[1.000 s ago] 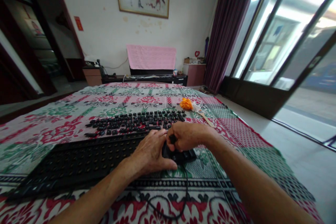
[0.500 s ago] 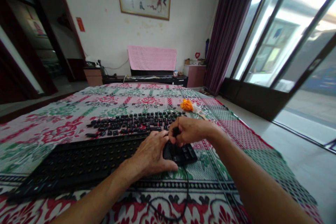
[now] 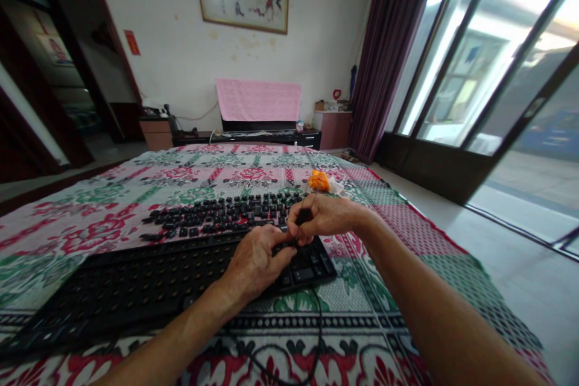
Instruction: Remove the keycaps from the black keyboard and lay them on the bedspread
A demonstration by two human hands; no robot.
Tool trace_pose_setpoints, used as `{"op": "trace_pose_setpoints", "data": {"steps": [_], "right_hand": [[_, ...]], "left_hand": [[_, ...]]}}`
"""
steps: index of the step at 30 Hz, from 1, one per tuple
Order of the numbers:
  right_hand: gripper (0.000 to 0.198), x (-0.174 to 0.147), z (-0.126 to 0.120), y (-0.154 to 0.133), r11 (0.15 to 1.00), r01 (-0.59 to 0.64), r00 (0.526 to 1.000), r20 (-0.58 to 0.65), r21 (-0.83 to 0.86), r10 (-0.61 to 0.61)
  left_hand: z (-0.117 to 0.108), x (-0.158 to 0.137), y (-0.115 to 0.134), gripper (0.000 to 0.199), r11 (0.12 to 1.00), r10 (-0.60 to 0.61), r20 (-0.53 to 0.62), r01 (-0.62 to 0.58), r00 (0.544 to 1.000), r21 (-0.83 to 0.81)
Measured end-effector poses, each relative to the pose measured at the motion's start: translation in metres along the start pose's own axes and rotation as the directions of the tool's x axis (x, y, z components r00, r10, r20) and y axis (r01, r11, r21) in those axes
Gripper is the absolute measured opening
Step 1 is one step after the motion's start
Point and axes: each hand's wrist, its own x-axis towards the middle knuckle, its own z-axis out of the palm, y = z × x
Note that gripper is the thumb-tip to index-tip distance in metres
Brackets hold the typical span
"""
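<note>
A black keyboard lies at a slant on the patterned cloth. Most of its left and middle part is stripped of keycaps, while the number pad at the right end still carries some. My right hand is closed round a small black tool with thin wires, a keycap puller, above the number pad. My left hand rests across the keyboard, thumb and forefinger drawn together at the right hand's fingertips. What lies between them is too dark to make out.
Loose black keycaps lie in rows behind the keyboard. An orange crumpled cloth and a white scrap are beyond my right hand. A black cable curls in front. Glass doors stand at the right.
My left thumb has moved up from the keyboard's front edge to meet the forefinger. The right hand has turned slightly, showing more of the puller and its wires. The view has shifted slightly.
</note>
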Motion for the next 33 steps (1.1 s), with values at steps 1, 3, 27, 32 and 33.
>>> {"op": "trace_pose_setpoints", "data": {"steps": [1, 3, 27, 32, 33], "right_hand": [[0.011, 0.000, 0.001, 0.000, 1.000, -0.001, 1.000, 0.008, -0.003, 0.001], [0.012, 0.001, 0.001, 0.000, 1.000, -0.002, 1.000, 0.025, 0.006, 0.002], [0.012, 0.013, -0.024, 0.048, 0.957, 0.069, 0.747, -0.651, 0.281, 0.137], [0.015, 0.014, -0.028, 0.057, 0.979, -0.005, 0.700, -0.699, 0.202, 0.147], [0.016, 0.014, -0.029, 0.059, 0.984, -0.027, 0.686, -0.712, 0.174, 0.145]], "left_hand": [[0.001, -0.001, 0.000, 0.020, 0.999, -0.022, -0.014, 0.023, 1.000, 0.045], [0.004, -0.001, 0.000, 0.024, 0.992, -0.072, -0.047, 0.076, 0.996, 0.105], [-0.009, 0.060, -0.002, 0.027, 0.965, -0.255, 0.018, 0.253, 0.967, 0.067], [0.004, 0.096, -0.003, 0.027, 0.970, -0.212, 0.112, 0.195, 0.971, 0.147], [0.006, 0.101, -0.004, 0.027, 0.967, -0.212, 0.134, 0.188, 0.968, 0.171]]}}
